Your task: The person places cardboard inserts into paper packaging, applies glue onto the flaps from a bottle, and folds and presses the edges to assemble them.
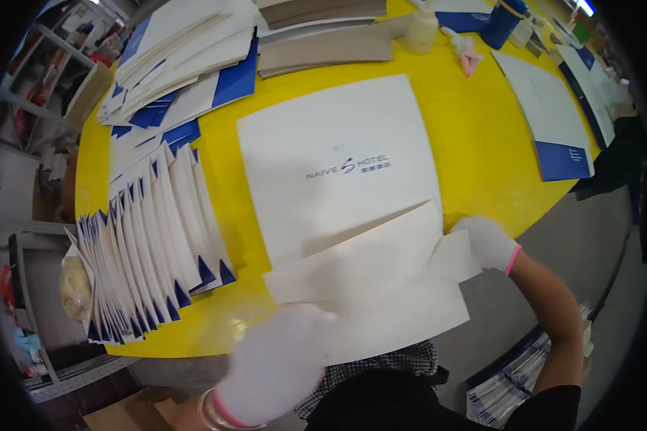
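At the near edge of the surface (482, 136), I'm touching the white folder (338, 129) with left hand (277, 363) and right hand (487, 243), apart; I can't tell either grip.

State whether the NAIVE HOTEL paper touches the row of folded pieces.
Apart: the head view shows a strip of yellow tabletop between paper and row.

The one view comes from the wearer's head, above the dark-clothed torso (374, 404), facing forward and steeply down across the yellow table (474, 129). It sits close over the left hand (277, 363) and right hand (486, 244), and its wide, bowed picture, dark at the corners, also takes in metal shelving (79, 372) at left.
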`<state>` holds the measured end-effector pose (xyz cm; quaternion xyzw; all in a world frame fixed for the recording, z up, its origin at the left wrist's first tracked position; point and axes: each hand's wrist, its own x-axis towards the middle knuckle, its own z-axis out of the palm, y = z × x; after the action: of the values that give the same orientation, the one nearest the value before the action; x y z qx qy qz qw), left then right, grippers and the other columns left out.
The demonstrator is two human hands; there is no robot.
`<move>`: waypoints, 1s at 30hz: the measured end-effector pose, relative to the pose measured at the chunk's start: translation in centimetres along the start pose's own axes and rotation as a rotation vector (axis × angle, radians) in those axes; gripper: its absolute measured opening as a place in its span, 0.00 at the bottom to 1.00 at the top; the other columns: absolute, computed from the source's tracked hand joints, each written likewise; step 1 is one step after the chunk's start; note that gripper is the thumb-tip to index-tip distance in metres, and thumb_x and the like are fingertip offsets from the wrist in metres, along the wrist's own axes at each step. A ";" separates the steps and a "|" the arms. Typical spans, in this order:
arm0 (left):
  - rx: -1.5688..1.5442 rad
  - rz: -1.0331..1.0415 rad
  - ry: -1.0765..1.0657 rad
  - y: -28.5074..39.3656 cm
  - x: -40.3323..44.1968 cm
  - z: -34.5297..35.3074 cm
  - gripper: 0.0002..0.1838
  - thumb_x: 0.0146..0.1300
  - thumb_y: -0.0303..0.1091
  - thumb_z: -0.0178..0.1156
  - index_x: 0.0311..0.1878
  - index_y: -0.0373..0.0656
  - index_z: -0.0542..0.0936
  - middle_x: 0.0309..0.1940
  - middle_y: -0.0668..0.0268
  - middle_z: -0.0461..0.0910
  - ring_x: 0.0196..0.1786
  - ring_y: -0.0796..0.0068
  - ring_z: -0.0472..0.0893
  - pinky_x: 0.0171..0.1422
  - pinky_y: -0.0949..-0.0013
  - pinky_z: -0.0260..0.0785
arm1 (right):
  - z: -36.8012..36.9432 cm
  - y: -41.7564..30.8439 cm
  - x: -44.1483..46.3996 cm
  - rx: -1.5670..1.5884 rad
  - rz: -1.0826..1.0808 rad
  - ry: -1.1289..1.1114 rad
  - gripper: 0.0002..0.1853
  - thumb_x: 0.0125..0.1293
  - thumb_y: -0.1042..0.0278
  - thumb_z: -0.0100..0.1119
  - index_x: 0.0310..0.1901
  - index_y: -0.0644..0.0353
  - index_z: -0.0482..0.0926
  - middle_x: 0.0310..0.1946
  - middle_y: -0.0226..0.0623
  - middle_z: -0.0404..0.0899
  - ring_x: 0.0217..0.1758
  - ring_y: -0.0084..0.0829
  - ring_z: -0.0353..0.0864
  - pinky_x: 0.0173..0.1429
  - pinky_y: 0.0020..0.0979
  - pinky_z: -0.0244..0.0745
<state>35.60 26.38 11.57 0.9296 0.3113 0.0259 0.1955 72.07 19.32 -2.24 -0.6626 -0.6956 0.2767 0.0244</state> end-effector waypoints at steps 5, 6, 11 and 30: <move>0.349 0.045 -0.180 -0.2 3.7 8.8 0.07 0.58 0.33 0.55 0.40 0.46 0.77 0.34 0.64 0.74 0.37 0.63 0.77 0.41 0.61 0.72 | -0.5 -1.4 0.2 -0.102 -0.015 -0.044 0.08 0.53 0.70 0.59 0.35 0.55 0.83 0.35 0.43 0.83 0.40 0.48 0.82 0.44 0.44 0.77; 0.412 0.026 -0.120 -0.3 4.1 10.1 0.08 0.56 0.33 0.55 0.40 0.46 0.76 0.33 0.64 0.73 0.37 0.63 0.76 0.42 0.61 0.71 | -0.3 -1.7 -0.1 -0.096 0.003 -0.046 0.08 0.53 0.70 0.59 0.35 0.55 0.83 0.35 0.43 0.83 0.40 0.48 0.82 0.44 0.44 0.77; 0.216 0.234 0.102 1.2 8.4 14.4 0.13 0.54 0.36 0.57 0.43 0.45 0.76 0.41 0.61 0.73 0.47 0.61 0.75 0.52 0.59 0.68 | 0.7 -1.0 0.2 0.052 0.102 0.001 0.07 0.55 0.67 0.58 0.35 0.56 0.82 0.32 0.43 0.83 0.39 0.48 0.83 0.44 0.44 0.77; 0.222 -0.053 0.105 -5.0 0.7 9.8 0.38 0.55 0.56 0.62 0.62 0.37 0.72 0.64 0.46 0.67 0.69 0.38 0.61 0.70 0.30 0.48 | 1.6 -10.4 0.5 -0.253 -0.314 0.359 0.32 0.62 0.45 0.57 0.65 0.52 0.71 0.66 0.47 0.65 0.70 0.51 0.60 0.72 0.49 0.55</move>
<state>35.01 27.00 0.58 0.9343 0.3467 0.0347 0.0756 61.93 19.59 0.60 -0.5826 -0.8036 0.0585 0.1069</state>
